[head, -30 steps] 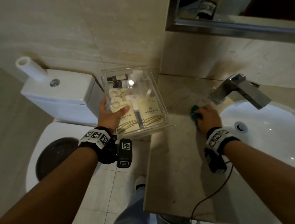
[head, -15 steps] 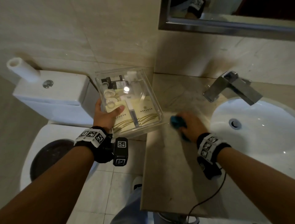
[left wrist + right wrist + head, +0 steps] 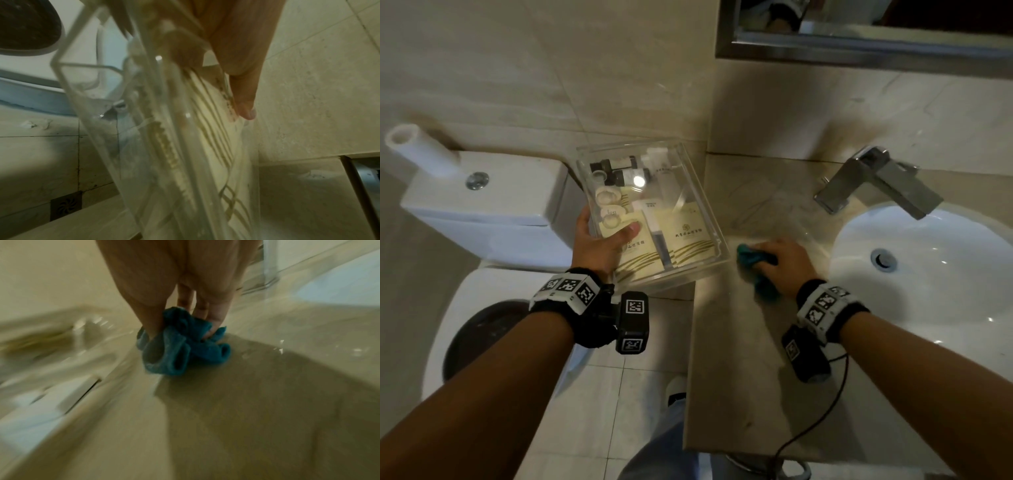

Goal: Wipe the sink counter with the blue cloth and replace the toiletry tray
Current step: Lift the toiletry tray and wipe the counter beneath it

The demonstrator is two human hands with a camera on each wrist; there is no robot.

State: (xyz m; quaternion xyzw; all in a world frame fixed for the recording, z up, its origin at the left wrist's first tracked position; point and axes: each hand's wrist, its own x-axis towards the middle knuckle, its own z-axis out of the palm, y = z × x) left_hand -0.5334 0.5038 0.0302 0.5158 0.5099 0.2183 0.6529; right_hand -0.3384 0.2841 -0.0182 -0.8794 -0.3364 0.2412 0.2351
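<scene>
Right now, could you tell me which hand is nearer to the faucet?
The right. The right hand presses the cloth on the counter, just in front and left of the faucet. The left hand holds the tray off the counter's left edge, farther away.

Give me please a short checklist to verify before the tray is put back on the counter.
1. Left hand holds tray firmly: ok.
2. Tray is off the counter, beside its left edge: ok.
3. Toiletries are inside the tray: ok.
4. Right hand grips cloth on the counter: ok.
5. Landing spot free: not ok, hand and cloth are there.
6. Counter fully wiped and dry: cannot tell.
</scene>
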